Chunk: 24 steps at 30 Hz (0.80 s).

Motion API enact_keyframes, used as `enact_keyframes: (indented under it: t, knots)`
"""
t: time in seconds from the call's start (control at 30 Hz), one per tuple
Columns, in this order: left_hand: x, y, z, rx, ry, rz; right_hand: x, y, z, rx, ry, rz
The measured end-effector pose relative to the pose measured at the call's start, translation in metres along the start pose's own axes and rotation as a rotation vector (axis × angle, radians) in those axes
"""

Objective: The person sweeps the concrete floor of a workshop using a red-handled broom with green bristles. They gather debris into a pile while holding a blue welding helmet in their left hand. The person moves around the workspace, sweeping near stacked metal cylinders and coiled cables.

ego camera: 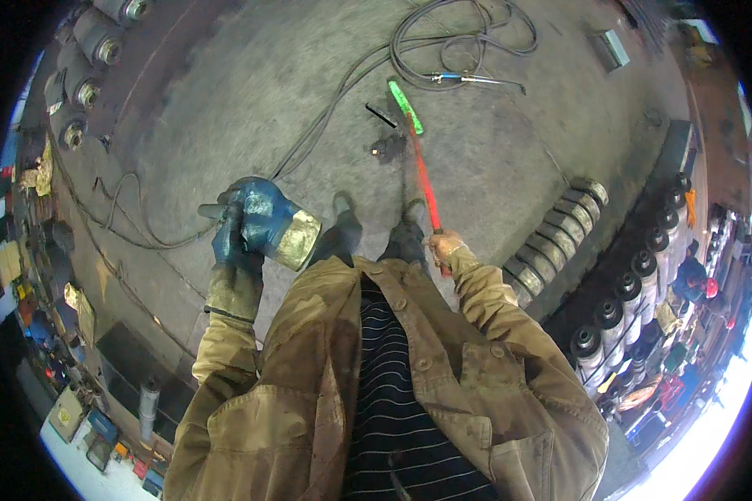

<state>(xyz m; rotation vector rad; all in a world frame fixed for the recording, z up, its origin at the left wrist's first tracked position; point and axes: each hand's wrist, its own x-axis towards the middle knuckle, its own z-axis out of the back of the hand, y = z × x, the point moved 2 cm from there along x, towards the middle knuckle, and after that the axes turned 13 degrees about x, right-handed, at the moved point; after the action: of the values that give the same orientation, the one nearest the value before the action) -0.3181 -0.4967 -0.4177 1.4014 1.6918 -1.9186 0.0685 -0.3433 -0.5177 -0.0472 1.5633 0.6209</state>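
My left hand [229,228] wears a dirty blue rubber-coated glove. It grips a second blue glove [260,206], whose pale cuff points right; the two overlap, so the fingers are partly hidden. My right hand [446,245] is without a blue glove and closed around the lower end of a red-handled tool [425,178]. The handle runs away from me to a long, narrow, bright green head [406,106], hammer-like in shape. Beside that head a short black bar [381,116] and a small dark object [385,149] lie on the concrete floor [276,94].
A gas torch [476,79] lies by coiled hoses [401,44] ahead. Ribbed metal cylinder [558,238] sits at right, before a row of rollers [626,288]. More rollers [84,69] stand far left. A person in a red helmet [695,282] is at far right.
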Motion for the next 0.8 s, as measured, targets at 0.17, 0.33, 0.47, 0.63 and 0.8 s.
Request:
enact_keyframes:
  t: [0.17,0.33,0.47,0.63,0.8]
  knots:
    - [0.024,0.004,0.050,-0.009,0.025,0.060,0.001,0.025,-0.039,-0.406,-0.094,-0.115]
    - [0.027,0.012,0.081,-0.066,-0.055,-0.014,0.019,-0.006,-0.060,-0.315,0.012,-0.017]
    - [0.015,-0.016,0.092,-0.059,-0.082,0.011,-0.040,0.024,-0.082,-0.373,-0.076,-0.055]
    - [0.041,-0.014,0.150,-0.127,-0.119,-0.067,-0.117,0.023,-0.079,-0.272,0.061,-0.162]
    - [0.064,-0.022,0.211,-0.124,-0.161,-0.039,-0.015,-0.063,0.009,-0.692,-0.166,0.134]
